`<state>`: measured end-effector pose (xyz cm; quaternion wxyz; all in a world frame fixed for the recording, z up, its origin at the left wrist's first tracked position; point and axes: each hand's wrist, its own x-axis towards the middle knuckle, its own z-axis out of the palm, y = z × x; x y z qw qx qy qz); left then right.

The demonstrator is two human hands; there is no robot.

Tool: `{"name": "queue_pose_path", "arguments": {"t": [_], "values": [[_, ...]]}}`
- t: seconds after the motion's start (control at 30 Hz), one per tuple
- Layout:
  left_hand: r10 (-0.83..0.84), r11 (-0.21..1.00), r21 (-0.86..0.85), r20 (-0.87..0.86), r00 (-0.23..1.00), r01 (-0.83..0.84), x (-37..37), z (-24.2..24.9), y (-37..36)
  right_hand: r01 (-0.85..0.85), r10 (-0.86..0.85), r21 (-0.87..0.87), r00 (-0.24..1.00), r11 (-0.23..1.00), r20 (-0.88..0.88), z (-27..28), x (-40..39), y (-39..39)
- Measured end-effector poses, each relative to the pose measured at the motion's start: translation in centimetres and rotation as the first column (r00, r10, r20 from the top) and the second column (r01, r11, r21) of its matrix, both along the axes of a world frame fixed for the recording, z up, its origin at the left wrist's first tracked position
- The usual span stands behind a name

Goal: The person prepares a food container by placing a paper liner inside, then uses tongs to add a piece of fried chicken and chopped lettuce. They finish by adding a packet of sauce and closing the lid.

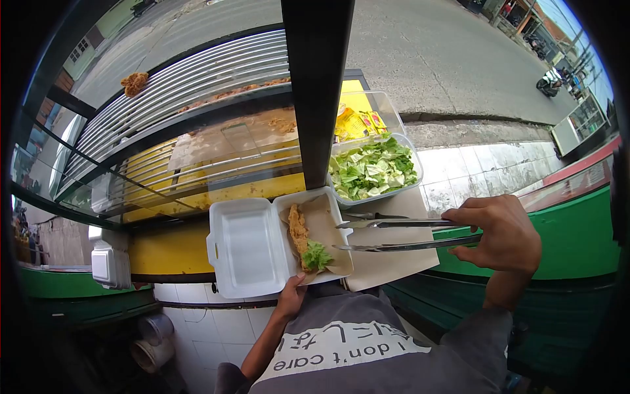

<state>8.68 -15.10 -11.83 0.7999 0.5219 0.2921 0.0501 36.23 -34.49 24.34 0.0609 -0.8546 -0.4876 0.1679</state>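
right hand [504, 233] grips shiny metal tongs [400, 247]; left hand [291, 297] holds foam box [245, 246]; inside, craggy fried piece [298, 228], frilly lettuce [317, 256].

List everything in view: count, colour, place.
Open foam box: 1, white, centre
Liner: 1, brown, inside box
Fried piece: 1, golden, on liner
Lettuce: 1 clump, green, inside box
Chopped greens: 1 tub, green, beyond box
Sachets: several, yellow, behind greens
Tongs: 1, silver, right of box
Foam packs: uncounted stack, white, left
Slatted rack: 1, silver, upper left
Pails: 2, pale, lower left
Scooter: 1, white, street
Left hand: 1, gripping box
Right hand: 1, holding tongs
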Motion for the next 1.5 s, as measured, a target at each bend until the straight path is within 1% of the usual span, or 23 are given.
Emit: {"name": "queue_pose_path", "arguments": {"t": [0.07,0.1,0.17,0.2,0.27,0.43,0.5,0.53,0.57,0.67,0.83,0.9,0.93,0.97,1.03,1.1,1.17,1.2,1.27,1.33,1.37,1.43,1.5], "values": [[-0.043,0.992,0.122,-0.011,0.999,0.044,-0.4,-0.7,0.0,0.08,-0.09,0.052,0.97,0.995,0.226,0.6,0.5,-0.7],[-0.045,0.991,0.123,-0.011,0.999,0.046,-0.5,-1.6,-0.1,0.19,-0.204,0.076,0.926,0.979,0.317,0.7,0.8,-0.8],[0.111,0.987,0.11,0.028,0.993,-0.113,-0.8,-3.6,-0.3,0.282,-0.249,0.027,0.796,0.959,0.552,1.0,1.7,-0.5],[0.106,0.988,0.11,0.03,0.994,-0.109,-0.8,-3.7,-0.3,0.286,-0.253,0.028,0.794,0.958,0.554,0.9,2.3,-0.1],[0.127,0.989,0.071,0.048,0.991,-0.131,-0.8,-3.7,-0.3,0.405,-0.23,-0.128,0.72,0.905,0.654,-0.1,3.6,0.9],[0.091,0.982,0.166,0.021,0.996,-0.093,-0.8,-4.0,-0.3,0.333,-0.14,-0.178,0.74,0.926,0.658,-1.6,4.3,2.3],[0.093,0.98,0.175,0.021,0.995,-0.095,-0.8,-4.0,-0.2,0.457,-0.229,-0.25,0.76,0.854,0.608,-0.5,4.1,2.4],[0.105,0.989,0.101,0.027,0.994,-0.107,-0.8,-3.8,-0.2,0.412,-0.227,-0.168,0.748,0.896,0.623,0.0,3.7,1.7],[0.118,0.993,0.027,0.032,0.993,-0.119,-0.7,-3.5,-0.3,0.407,-0.222,-0.17,0.75,0.897,0.623,0.7,3.3,1.3],[0.09,0.995,0.041,0.015,0.996,-0.09,-0.5,-2.7,-0.4,0.295,-0.242,-0.03,0.834,0.955,0.496,2.0,2.6,-0.1],[0.014,0.996,0.093,-0.014,1.0,-0.012,-0.3,-1.3,-0.2,0.156,-0.162,0.05,0.894,0.987,0.419,2.5,1.3,-0.8],[0.019,0.997,0.074,-0.005,1.0,-0.018,0.0,-0.4,-0.3,0.068,-0.091,0.13,0.979,0.989,0.181,2.6,1.2,-0.9],[0.02,0.998,0.059,-0.014,1.0,-0.019,0.1,0.0,-0.3,-0.028,0.007,0.134,0.988,0.991,0.151,2.3,1.2,-1.0],[0.022,0.999,0.045,-0.023,1.0,-0.021,0.2,0.3,-0.3,-0.027,0.006,0.134,0.989,0.991,0.151,1.8,1.0,-0.7],[0.013,0.998,0.056,-0.031,0.999,-0.011,0.1,-0.5,-0.2,-0.117,0.115,0.056,0.993,0.992,0.027,0.8,0.3,0.5],[0.007,0.998,0.067,-0.039,0.999,-0.004,0.0,-0.9,-0.3,-0.164,0.164,0.002,0.985,0.986,0.054,0.5,0.1,1.0],[0.043,0.999,0.006,-0.008,0.999,-0.043,0.0,-1.0,-0.3,-0.101,0.099,0.011,0.989,0.995,0.109,0.9,0.4,0.8],[0.048,0.999,0.006,-0.007,0.999,-0.048,-0.1,-1.2,-0.3,-0.014,0.008,0.03,0.986,0.999,0.167,1.4,0.5,0.4],[-0.041,0.975,0.213,-0.083,0.996,0.058,-0.4,-1.9,-0.3,0.186,-0.177,0.004,0.93,0.983,0.323,2.3,1.1,0.1],[0.022,0.981,0.193,-0.022,1.0,-0.018,-0.4,-2.8,-0.6,0.302,-0.264,0.012,0.809,0.953,0.526,2.4,1.7,0.4],[0.085,0.982,0.169,0.032,0.996,-0.09,-0.5,-3.1,-0.7,0.303,-0.266,0.015,0.808,0.953,0.526,2.1,2.1,0.9],[0.094,0.982,0.159,0.035,0.995,-0.098,-0.5,-3.6,-0.6,0.285,-0.111,-0.152,0.73,0.946,0.674,1.1,3.1,2.2],[0.101,0.984,0.146,0.037,0.994,-0.105,-0.5,-4.0,-0.6,0.373,-0.096,-0.281,0.734,0.884,0.672,-1.1,4.7,3.3]]}}
